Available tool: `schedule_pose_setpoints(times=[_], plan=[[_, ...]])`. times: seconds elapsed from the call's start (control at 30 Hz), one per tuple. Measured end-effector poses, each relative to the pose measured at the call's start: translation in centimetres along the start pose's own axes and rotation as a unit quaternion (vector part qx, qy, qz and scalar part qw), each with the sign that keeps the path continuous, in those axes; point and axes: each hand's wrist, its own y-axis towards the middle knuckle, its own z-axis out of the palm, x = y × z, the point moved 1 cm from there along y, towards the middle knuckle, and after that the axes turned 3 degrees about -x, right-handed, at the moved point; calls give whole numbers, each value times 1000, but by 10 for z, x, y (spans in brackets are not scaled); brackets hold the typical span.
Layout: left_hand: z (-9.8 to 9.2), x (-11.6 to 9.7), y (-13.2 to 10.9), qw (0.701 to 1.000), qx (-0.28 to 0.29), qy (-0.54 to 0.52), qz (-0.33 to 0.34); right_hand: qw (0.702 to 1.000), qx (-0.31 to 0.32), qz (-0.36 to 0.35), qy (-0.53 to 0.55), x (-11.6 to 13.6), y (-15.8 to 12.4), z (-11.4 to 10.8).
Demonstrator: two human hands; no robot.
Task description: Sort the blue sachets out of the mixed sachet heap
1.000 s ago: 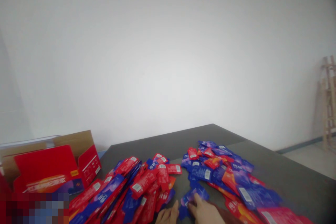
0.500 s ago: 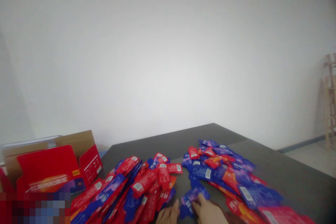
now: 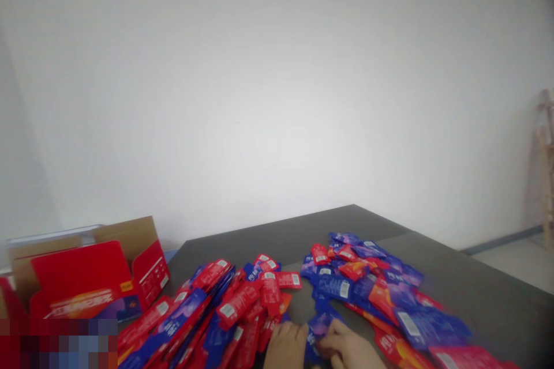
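Observation:
A shiny blue-and-purple packet [image 3: 321, 322] lies between my hands at the bottom centre. My right hand [image 3: 346, 348] has its thumb and bent fingers closed on the packet's right edge. On the other side, my left hand [image 3: 286, 347] is curled at the packet's left edge, knuckles up, its fingertips mostly hidden. Left of it spreads a heap of red and blue packets [image 3: 240, 303], several lined up in a slanting row. Another heap of blue, red and orange packets [image 3: 361, 285] stretches along the right of my right hand.
A dark grey table [image 3: 277, 230] runs back to a white wall [image 3: 277, 92]. An open red carton [image 3: 82, 277] stands at the left, with a brown cardboard box [image 3: 130, 234] behind it. A wooden rack [image 3: 546, 179] stands on the floor at far right.
My left hand has turned knuckles up and curled in beside the blue packet. My right fingers have bent further around its edge. The heaps look the same.

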Motion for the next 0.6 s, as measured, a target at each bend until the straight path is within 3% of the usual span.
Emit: schedule_pose_setpoints(times=[0.1,0.23,0.33,0.43,0.5,0.6], plan=[[-7,-20,16,998,54,-26,9,998,-57,9,21,-6,1,-7],[-20,-34,18,997,64,-34,36,995,-81,-5,51,-5,-3,-15],[-33,-28,8,997,51,-49,44,991,-99,-13,90,4,-8,-24],[-39,-14,2,979,33,-197,43,988,-109,-21,106,14,-11,-33],[-35,-5,2,947,50,-315,38,989,-103,-29,102,18,-10,-35],[-23,3,7,925,66,-373,20,995,-71,-31,66,21,-7,-29]])
